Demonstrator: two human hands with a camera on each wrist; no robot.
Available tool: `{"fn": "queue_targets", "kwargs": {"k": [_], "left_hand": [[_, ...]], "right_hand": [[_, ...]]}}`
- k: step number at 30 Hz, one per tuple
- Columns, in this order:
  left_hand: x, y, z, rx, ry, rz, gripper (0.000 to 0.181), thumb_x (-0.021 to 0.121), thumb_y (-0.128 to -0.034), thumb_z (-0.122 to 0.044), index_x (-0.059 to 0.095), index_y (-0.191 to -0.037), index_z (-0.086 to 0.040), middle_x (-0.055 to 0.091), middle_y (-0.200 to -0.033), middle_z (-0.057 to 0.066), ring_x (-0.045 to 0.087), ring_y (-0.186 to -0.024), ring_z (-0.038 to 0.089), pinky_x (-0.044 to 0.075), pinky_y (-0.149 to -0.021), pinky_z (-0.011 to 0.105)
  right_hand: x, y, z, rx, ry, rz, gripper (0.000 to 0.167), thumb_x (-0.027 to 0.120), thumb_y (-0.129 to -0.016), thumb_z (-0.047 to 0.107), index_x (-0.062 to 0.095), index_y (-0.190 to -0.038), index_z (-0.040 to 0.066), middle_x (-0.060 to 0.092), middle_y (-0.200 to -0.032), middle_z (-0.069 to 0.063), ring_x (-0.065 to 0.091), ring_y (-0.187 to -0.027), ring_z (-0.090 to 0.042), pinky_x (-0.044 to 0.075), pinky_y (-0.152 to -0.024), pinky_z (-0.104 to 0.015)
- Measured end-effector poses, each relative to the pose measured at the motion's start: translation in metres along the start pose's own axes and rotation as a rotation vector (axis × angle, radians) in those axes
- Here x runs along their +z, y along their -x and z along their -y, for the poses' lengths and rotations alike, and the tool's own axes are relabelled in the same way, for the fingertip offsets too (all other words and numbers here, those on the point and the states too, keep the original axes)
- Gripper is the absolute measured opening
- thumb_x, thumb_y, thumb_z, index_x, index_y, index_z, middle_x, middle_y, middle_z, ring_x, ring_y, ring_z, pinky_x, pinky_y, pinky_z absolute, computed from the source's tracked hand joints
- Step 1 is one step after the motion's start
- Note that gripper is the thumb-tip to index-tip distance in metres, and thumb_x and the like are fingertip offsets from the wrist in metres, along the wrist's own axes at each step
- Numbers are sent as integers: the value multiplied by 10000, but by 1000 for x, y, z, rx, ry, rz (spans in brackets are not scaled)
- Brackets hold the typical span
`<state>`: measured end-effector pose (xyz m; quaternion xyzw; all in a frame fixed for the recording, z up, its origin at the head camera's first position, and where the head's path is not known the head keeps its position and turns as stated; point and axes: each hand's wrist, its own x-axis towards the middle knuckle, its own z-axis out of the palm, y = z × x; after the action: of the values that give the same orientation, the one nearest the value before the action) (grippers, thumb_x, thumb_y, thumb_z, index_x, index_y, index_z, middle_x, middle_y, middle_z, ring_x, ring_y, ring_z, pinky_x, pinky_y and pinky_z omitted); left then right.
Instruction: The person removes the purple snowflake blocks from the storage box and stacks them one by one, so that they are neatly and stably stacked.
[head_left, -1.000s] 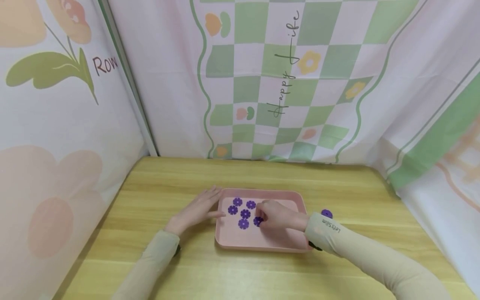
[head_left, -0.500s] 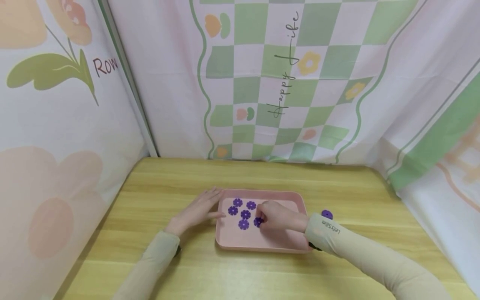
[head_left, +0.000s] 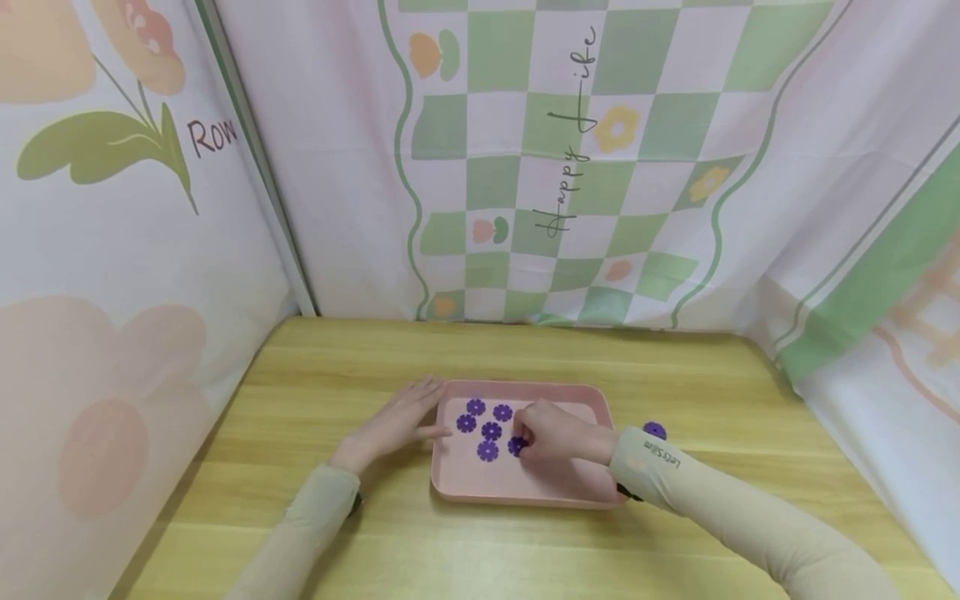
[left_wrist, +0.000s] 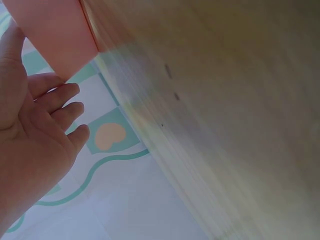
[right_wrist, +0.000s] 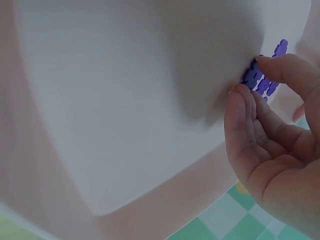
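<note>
The person's right hand [head_left: 557, 433] pinches a purple flower-shaped disc [head_left: 515, 447] between thumb and fingertips, low inside a shallow pink tray [head_left: 487, 483]. Just to the left of that hand, five matching flowers [head_left: 491, 431] lie loosely clustered on the tray floor, some nearly touching. Farther left, past the cluster, the left hand [head_left: 390, 423] rests against the tray's left end, fingers extended toward the far corner and thumb reaching over the rim. To the right of the right hand, outside the tray, a lone purple flower [head_left: 655, 430] sits just beyond the beige sleeve [head_left: 697, 483]. Under everything is a wooden table [head_left: 420, 550]; beyond both hands hangs a green-and-white checked cloth [head_left: 637, 50].
</note>
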<state>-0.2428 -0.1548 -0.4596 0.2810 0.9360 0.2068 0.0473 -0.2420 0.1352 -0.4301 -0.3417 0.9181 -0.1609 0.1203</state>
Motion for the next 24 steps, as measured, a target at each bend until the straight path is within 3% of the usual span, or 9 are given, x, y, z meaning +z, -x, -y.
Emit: {"fn": "queue_targets", "kwargs": {"k": [7, 15, 24], "left_hand": [[0, 1, -2, -2, 7, 4, 818, 601, -940, -482, 255, -1558, -72, 243, -1635, 153, 178, -1545, 341, 132, -1280, 538], [-1, 1, -3, 7, 18, -1, 816, 614, -938, -464, 274, -1549, -44, 262, -1627, 172, 195, -1539, 353, 143, -1277, 543], [-1, 0, -2, 18, 13, -10, 826, 615, -935, -473, 274, -1547, -35, 268, -1624, 178, 206, -1535, 357, 142, -1277, 530]], "right_hand": [[0, 2, -2, 14, -32, -6, 202, 770, -721, 18, 704, -910, 48, 729, -855, -53, 649, -747, -104, 578, -686, -192], [-8, 6, -7, 72, 14, -3, 180, 781, -751, 66, 706, -913, 88, 720, -867, -11, 649, -779, -104, 598, -719, -248], [-20, 12, -22, 10, 38, -71, 147, 787, -762, 76, 711, -888, 67, 717, -842, -24, 636, -754, -92, 578, -690, -212]]}}
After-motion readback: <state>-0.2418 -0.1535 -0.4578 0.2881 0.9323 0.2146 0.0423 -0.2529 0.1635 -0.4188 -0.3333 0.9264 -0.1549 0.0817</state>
